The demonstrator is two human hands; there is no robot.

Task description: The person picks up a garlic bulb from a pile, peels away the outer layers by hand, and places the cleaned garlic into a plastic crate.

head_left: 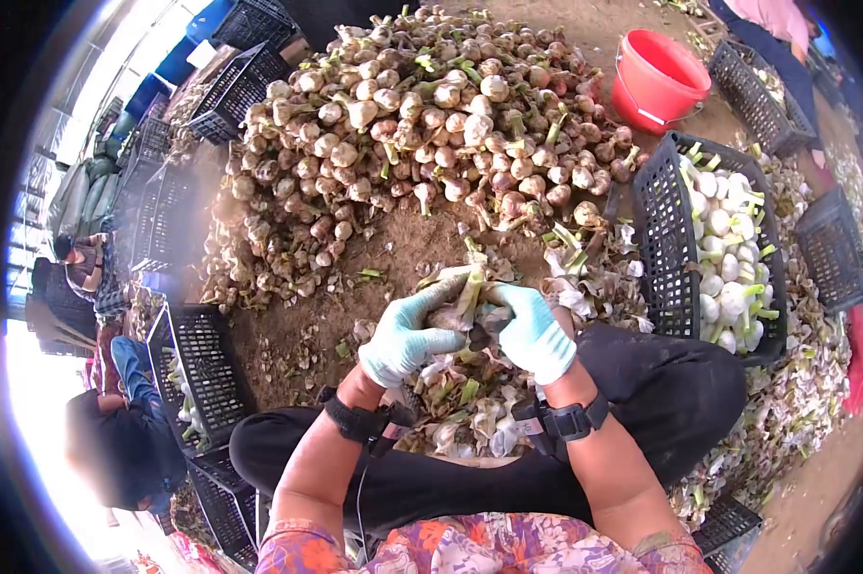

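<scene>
The garlic bulb [458,312] sits dead centre, clamped from both sides: left hand [405,337] curls round it from nine o'clock, right hand [537,335] pinches it from three. Its green stalk [472,281] pokes up toward twelve o'clock.

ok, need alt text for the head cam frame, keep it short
Seen from above, the gloved left hand and right hand grip one garlic bulb over a lap strewn with skins. Ahead lies a big garlic pile; at right stands a black crate of white bulbs, a red bucket beyond it.
</scene>
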